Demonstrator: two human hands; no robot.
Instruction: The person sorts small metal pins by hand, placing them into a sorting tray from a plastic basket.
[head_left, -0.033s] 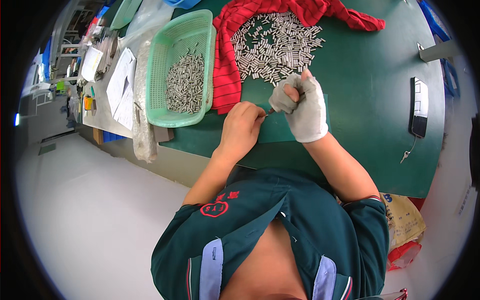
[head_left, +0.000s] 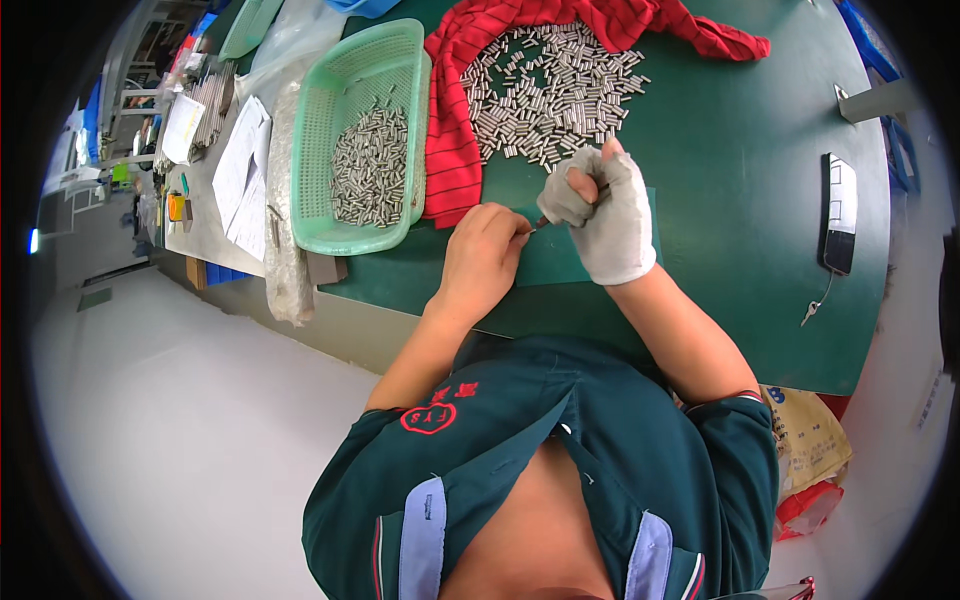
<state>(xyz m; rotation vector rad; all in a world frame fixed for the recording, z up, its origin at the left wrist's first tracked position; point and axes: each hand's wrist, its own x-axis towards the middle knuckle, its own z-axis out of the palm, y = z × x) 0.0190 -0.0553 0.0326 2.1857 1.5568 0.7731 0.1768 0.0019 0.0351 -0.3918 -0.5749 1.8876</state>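
Observation:
My bare left hand point(head_left: 482, 258) rests on the green tabletop point(head_left: 720, 290), thumb and fingertips pinched together. What it pinches is too small and covered to make out. My right hand point(head_left: 610, 215), in a grey-white glove with some fingertips bare, is closed round a thin dark pointed tool point(head_left: 543, 222). The tool's tip reaches the left fingertips. Under both hands lies a clear green sheet point(head_left: 545, 268). Just beyond them spreads a pile of short silvery metal pins point(head_left: 560, 95), bordered by a red striped cloth point(head_left: 455, 150).
A light green plastic basket point(head_left: 312, 190) on the left holds more metal pins. Beside it lie bubble wrap point(head_left: 285, 230) and paper sheets point(head_left: 243, 185). To the right are a black-and-white phone-like object point(head_left: 838, 215) and a small key point(head_left: 809, 315). A metal post point(head_left: 880, 102) stands at the right edge.

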